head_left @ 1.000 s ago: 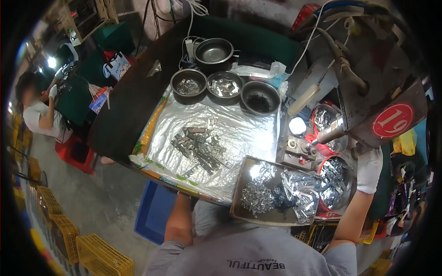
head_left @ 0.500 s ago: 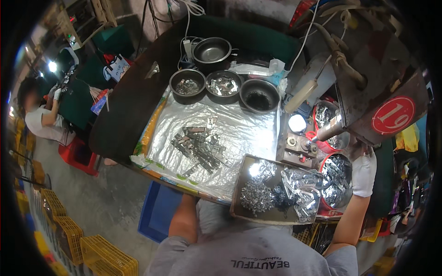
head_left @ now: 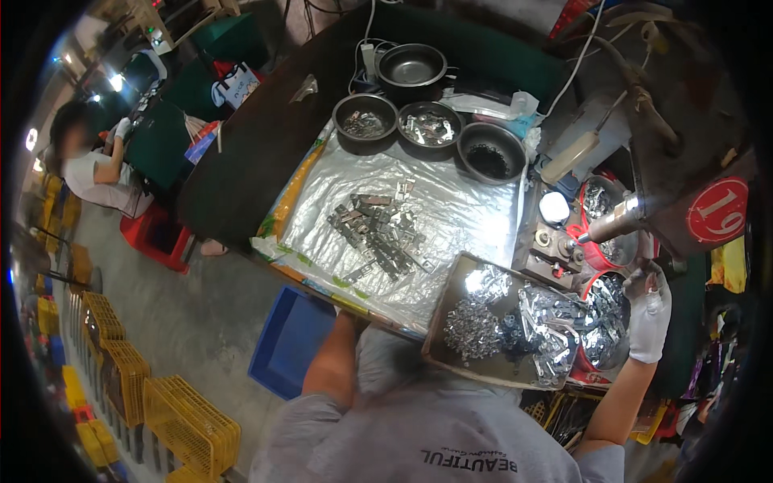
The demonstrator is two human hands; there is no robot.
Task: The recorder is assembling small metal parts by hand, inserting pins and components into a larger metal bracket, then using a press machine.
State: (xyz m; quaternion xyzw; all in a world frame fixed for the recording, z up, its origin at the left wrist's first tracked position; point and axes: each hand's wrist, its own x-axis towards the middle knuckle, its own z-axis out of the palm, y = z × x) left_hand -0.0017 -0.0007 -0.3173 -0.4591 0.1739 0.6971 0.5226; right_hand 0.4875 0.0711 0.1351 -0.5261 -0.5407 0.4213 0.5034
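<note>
Right hand (head_left: 648,315) by the press (head_left: 672,213); parts (head_left: 605,322) in red bin (head_left: 591,375) just left of its fingers, can't tell if apart or together. Left hand hidden past foil mat's (head_left: 451,211) near edge.

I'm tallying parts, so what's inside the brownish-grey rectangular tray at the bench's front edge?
The rectangular tray holds small shiny metal pieces, a few small dark pieces and longer flat silvery strips. Whatever lies beneath these is covered.
</note>
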